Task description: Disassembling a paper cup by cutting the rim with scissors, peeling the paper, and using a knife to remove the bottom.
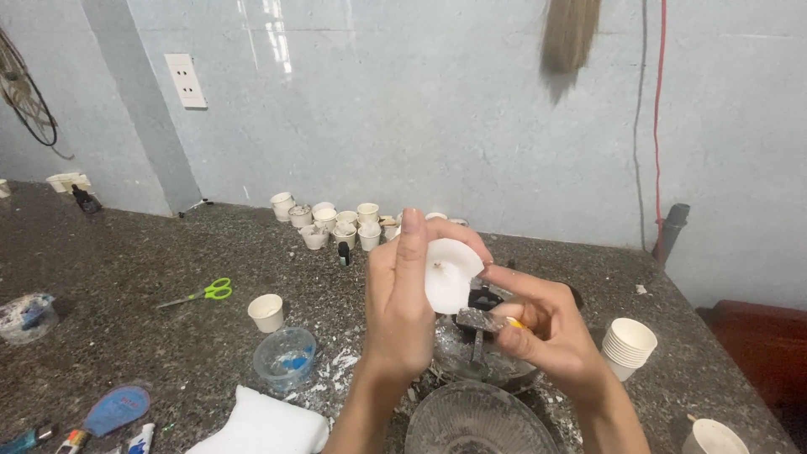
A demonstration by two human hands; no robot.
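White wax-like disc [450, 273] held up over the counter [126, 269], flat face toward the camera, standing roughly on edge; a round piece, so no clear long axis. Small dark speck near its middle, possibly a wick, too small to tell. Left hand [403, 294] raised, back of hand to camera, forearm coming up from bottom edge, fingers [412, 244] pointing up and clamped on the disc's left rim and top. Right hand [538, 324] lower right, palm inward, fingers curled shut around a small metal scraper tool [481, 319] with an orange bit at the grip; tool lies near horizontal, tip pointing left, just below the disc, contact with the disc unclear.

Under the hands: metal pan [471, 357] with white crumbs, glass bowl [475, 424] nearest the camera. Left of them a small clear plastic bowl [284, 357], single paper cup [266, 312], green scissors [206, 292], white cloth [265, 429]. Cluster of small paper cups [332, 223] at the wall behind. Stack of paper cups [629, 343] right of the right hand.
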